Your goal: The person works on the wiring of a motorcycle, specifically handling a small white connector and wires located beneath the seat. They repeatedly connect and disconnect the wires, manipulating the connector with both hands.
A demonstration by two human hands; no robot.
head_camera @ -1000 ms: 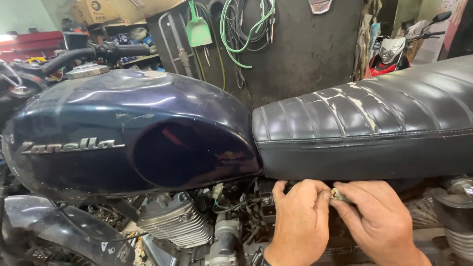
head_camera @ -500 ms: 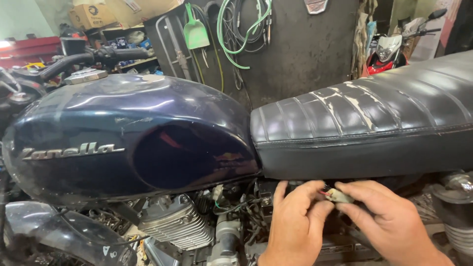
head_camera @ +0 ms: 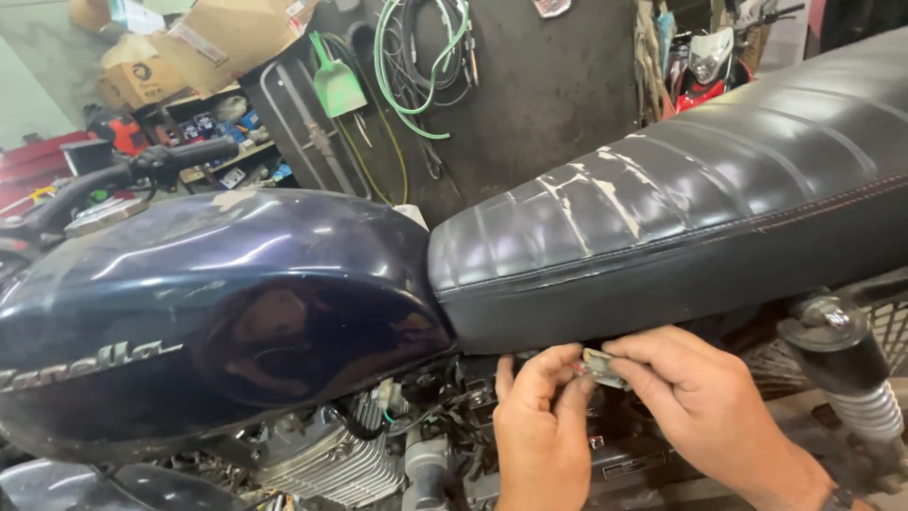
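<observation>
We pinch small connector under seat: right hand fingers closed on it, left hand fingers touching. Seems light, rigid; grip body.

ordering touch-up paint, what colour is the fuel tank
Glossy dark navy blue fuel tank, seen in the head view.

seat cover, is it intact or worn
Worn: the black seat has pale patches near its front where the cover has peeled and cracked; the rest looks whole.
</observation>
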